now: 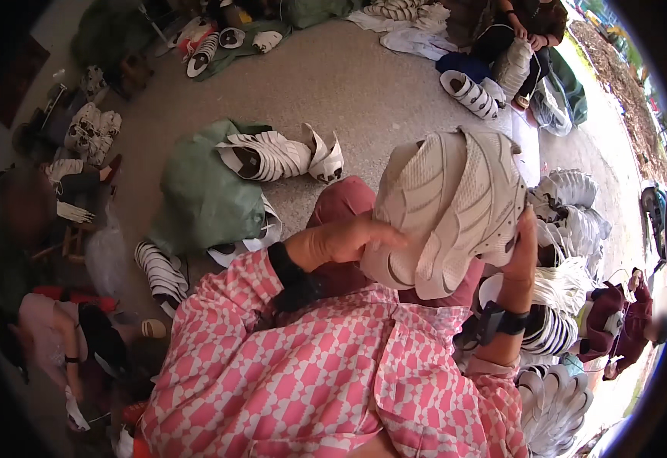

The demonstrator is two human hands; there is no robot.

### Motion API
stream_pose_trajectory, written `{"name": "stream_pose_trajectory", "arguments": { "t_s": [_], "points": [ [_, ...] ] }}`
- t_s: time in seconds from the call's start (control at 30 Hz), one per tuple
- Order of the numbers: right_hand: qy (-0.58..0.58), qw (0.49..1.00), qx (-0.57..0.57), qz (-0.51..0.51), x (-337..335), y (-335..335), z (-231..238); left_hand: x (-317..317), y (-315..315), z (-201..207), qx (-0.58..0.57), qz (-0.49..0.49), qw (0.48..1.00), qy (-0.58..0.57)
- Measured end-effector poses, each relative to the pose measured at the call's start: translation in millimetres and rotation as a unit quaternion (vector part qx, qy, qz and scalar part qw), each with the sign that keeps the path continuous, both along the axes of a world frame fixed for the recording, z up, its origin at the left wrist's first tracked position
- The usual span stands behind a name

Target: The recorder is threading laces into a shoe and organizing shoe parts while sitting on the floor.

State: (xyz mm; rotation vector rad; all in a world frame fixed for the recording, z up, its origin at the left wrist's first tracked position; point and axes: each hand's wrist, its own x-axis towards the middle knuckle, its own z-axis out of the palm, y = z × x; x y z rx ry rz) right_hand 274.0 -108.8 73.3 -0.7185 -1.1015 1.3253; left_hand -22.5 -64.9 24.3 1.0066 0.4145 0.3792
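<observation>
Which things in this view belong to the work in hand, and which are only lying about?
In the work:
white shoe parts, held by left hand and right hand
probably the similar shoe stacks at right

Apparently just lying about:
green sack, ahead-left
clear plastic bag, further left
white cloth, far ahead

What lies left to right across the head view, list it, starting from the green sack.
Green sack, left hand, off-white stack of shoe uppers, right hand, white bundles beyond it.
</observation>
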Motion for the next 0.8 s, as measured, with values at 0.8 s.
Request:
{"name": "stream_pose_trajectory", "arguments": {
  "t_s": [0.8],
  "points": [
    [-0.382, 0.919, 0.099, 0.017, -131.1, 41.1, -9.4, -98.5, 26.0, 15.9, -0.041, 0.334, 0.937, 0.098]
  ]
}}
